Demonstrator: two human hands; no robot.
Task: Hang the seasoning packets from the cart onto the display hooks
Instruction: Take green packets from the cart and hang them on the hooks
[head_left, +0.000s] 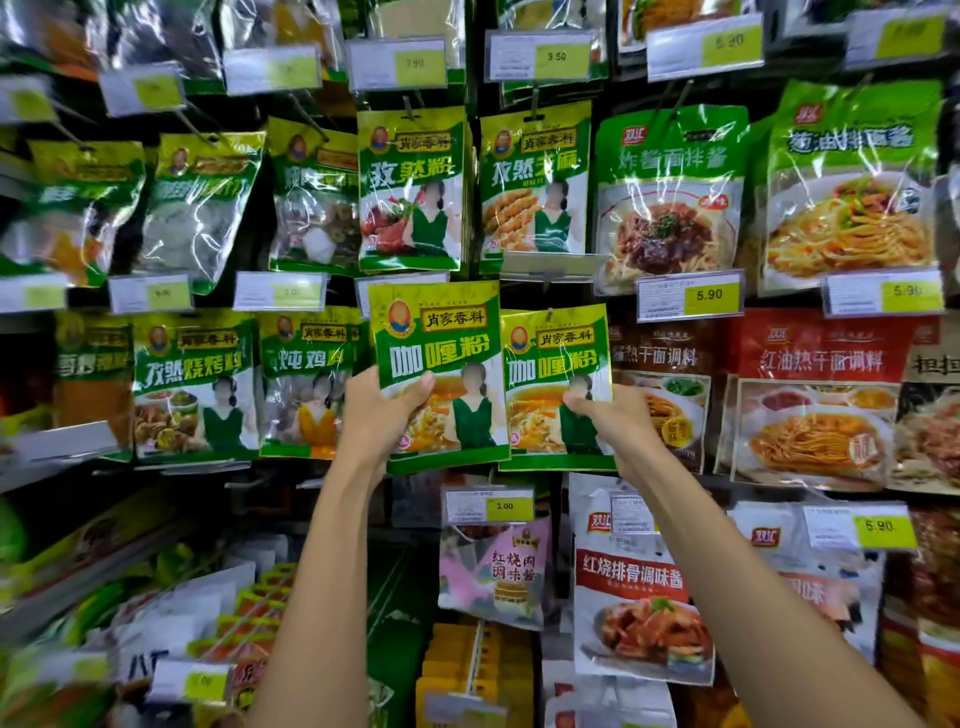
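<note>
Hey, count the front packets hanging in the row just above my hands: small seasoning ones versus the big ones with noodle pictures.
Small seasoning packets: 5
Big noodle-picture packets: 2
Total: 7, front packets only; the sliver cut off at the right edge is not counted.

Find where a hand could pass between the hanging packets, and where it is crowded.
Dark room below the chicken-stew packet, left of the 3.00 price tag. Narrow slit between cumin powder packet and cumin sesame packet. Red noodle-sauce packets touch: crowded.
</note>
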